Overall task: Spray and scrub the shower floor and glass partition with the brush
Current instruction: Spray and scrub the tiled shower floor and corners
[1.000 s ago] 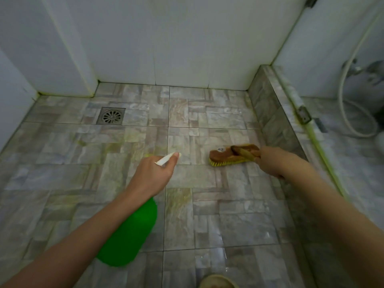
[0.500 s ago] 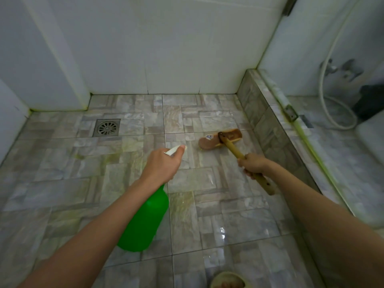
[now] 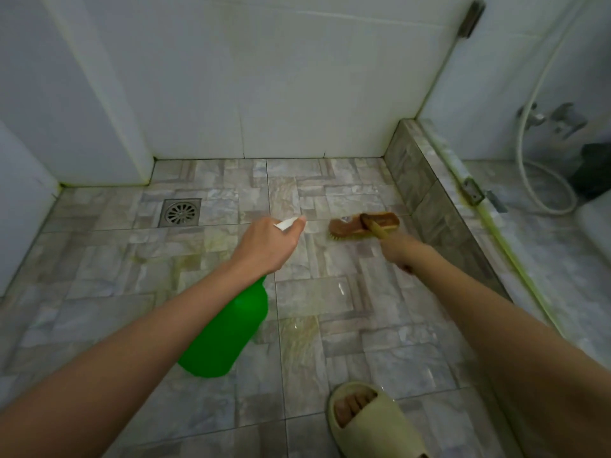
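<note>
Green spray bottle [image 3: 228, 332] in grip of left hand [image 3: 264, 249], brush [image 3: 363, 224] in grip of right hand [image 3: 401, 251].

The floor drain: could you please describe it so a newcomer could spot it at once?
Start at the white back wall and drop to the grey tiled shower floor. Near its far left corner, beyond the left hand, lies the floor drain. Alone among the tiles it is metal: a square frame around a round slotted grate.
</note>
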Action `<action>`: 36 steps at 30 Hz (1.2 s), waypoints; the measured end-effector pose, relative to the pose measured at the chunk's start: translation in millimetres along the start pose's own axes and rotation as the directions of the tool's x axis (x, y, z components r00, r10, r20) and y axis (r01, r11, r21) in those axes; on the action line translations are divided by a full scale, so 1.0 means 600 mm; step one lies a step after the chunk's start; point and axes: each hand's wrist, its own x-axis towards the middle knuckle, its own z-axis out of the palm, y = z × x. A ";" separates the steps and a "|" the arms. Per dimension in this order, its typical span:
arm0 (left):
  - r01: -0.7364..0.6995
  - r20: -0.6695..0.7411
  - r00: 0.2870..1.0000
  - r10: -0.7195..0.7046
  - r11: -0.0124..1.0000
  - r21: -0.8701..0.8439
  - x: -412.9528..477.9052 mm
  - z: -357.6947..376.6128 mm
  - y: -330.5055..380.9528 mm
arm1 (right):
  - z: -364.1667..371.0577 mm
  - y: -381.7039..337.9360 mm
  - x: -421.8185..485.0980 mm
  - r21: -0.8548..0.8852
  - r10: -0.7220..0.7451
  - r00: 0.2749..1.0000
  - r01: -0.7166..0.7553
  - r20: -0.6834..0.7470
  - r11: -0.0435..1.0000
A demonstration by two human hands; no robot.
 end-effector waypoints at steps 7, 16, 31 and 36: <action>0.100 0.040 0.994 -0.100 0.995 0.018 0.047 -0.005 0.041 | 0.030 0.005 -0.039 0.017 0.092 0.995 -0.092 0.028 0.996; 0.050 -0.040 0.998 -0.051 0.998 -0.034 0.077 0.042 0.054 | -0.002 0.041 0.060 0.047 0.075 0.997 -0.074 -0.030 0.996; 0.167 -0.209 0.959 -0.192 0.977 -0.132 0.166 0.078 0.072 | 0.006 0.093 0.155 0.309 0.214 0.974 -0.184 -0.068 0.933; 0.107 -0.260 0.954 -0.150 0.980 -0.170 0.185 0.080 0.076 | -0.105 0.048 0.310 0.196 0.098 0.994 -0.086 -0.051 0.977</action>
